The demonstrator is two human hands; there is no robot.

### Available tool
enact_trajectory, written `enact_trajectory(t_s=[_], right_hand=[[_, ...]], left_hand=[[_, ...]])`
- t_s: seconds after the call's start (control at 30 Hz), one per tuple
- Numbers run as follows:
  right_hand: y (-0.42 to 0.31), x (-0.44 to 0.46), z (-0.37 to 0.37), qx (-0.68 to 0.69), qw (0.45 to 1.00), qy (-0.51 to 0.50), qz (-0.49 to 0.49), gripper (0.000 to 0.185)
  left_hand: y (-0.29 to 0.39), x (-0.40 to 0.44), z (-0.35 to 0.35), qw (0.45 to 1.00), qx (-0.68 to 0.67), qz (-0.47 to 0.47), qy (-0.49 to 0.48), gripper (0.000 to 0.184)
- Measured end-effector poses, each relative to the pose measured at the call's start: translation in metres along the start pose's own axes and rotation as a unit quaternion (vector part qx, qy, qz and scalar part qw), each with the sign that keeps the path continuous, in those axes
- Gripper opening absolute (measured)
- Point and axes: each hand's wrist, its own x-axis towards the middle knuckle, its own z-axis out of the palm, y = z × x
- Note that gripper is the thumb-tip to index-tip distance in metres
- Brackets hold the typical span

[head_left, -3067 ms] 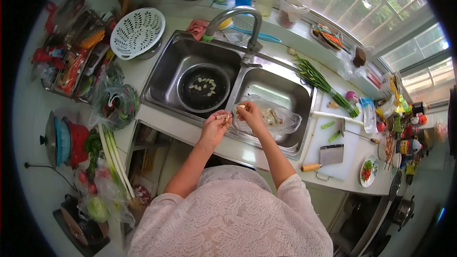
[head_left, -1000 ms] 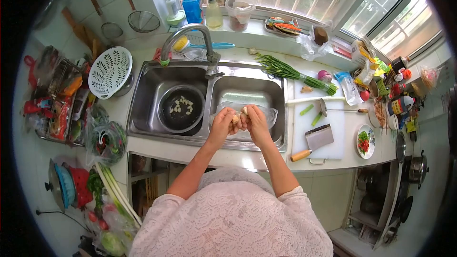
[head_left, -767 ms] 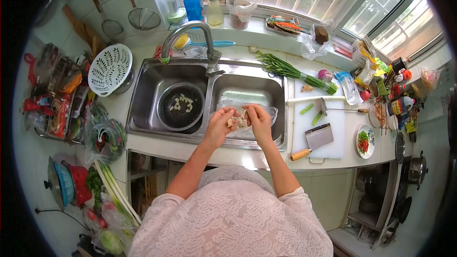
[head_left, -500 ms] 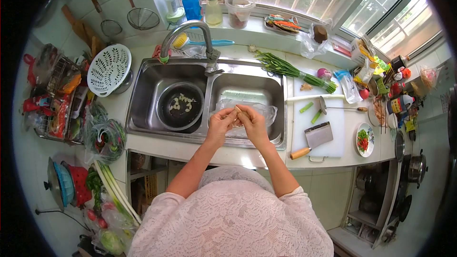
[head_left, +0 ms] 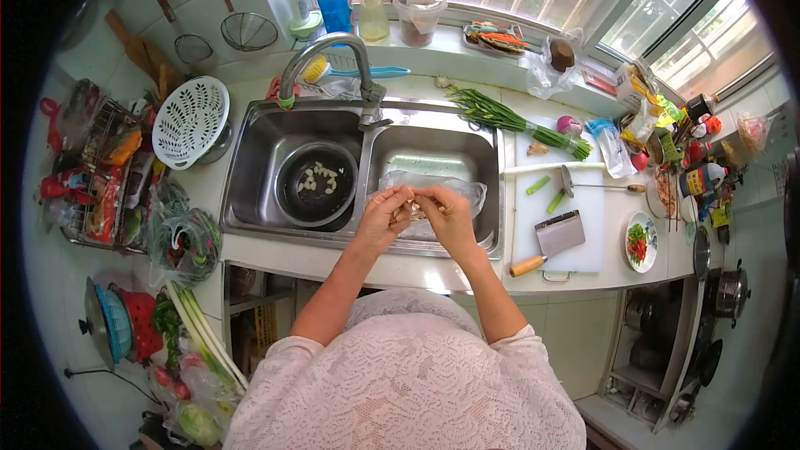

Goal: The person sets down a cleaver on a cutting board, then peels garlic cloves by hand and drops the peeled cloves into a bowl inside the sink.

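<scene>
Over the right sink basin [head_left: 479,145], my left hand [head_left: 386,213] and my right hand [head_left: 445,215] meet fingertip to fingertip. Both are closed in a pinch on a small pale garlic clove [head_left: 414,207], mostly covered by the fingers. Beneath them a clear plastic bag [head_left: 472,192] lies in the basin. To the left, a dark metal bowl [head_left: 292,215] sits in the left basin, with several peeled garlic cloves [head_left: 317,179] at its bottom.
Right of the sink, a white cutting board [head_left: 585,242] carries a cleaver [head_left: 560,235], a ladle [head_left: 568,182], green stalk pieces [head_left: 556,201] and green garlic shoots [head_left: 500,113]. A plate of chopped peppers [head_left: 640,242] stands beyond it. The faucet [head_left: 367,75] arches behind the basins; a white colander [head_left: 192,122] stands left.
My fingers have shifted slightly around the clove, and more pale material shows between them. The bowl, bag and board items stay where they were.
</scene>
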Motion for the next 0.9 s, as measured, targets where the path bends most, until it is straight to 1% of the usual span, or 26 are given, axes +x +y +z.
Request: enact_trajectory(t_s=[0.07, 0.23, 0.3, 0.47, 0.63, 0.7, 0.73, 0.8, 0.9], right_hand=[[0.000, 0.001, -0.001, -0.010, 1.000, -0.003, -0.003, 0.012], [-0.002, 0.000, 0.000, -0.014, 1.000, -0.002, -0.002, 0.011], [-0.006, -0.001, 0.002, -0.075, 0.996, 0.014, -0.038, 0.013], [0.004, -0.003, 0.009, -0.085, 0.994, 0.042, -0.054, 0.012], [0.005, -0.003, 0.010, -0.069, 0.994, 0.047, -0.066, 0.006], [0.009, -0.004, 0.011, -0.007, 0.999, 0.041, -0.007, 0.007], [0.011, -0.004, 0.012, -0.006, 0.999, 0.040, -0.008, 0.007], [0.013, -0.004, 0.012, 0.148, 0.982, 0.028, 0.110, 0.007], [0.012, -0.004, 0.009, 0.189, 0.974, 0.003, 0.127, 0.008]], left_hand=[[-0.001, 0.000, 0.001, 0.999, -0.030, -0.015, 0.021, 0.016], [-0.004, -0.002, 0.003, 0.999, -0.020, -0.003, 0.035, 0.017], [-0.008, -0.004, 0.004, 0.999, -0.017, 0.004, 0.042, 0.017], [-0.019, -0.008, 0.009, 0.996, -0.025, 0.033, 0.080, 0.018], [-0.018, -0.009, 0.010, 0.996, -0.040, 0.020, 0.083, 0.017], [-0.016, -0.009, 0.010, 0.995, -0.045, 0.017, 0.087, 0.017], [-0.015, -0.008, 0.009, 0.996, -0.036, 0.015, 0.083, 0.018], [-0.014, -0.008, 0.007, 0.996, -0.026, 0.012, 0.080, 0.018], [-0.013, -0.008, 0.003, 0.997, -0.037, 0.010, 0.064, 0.019]])
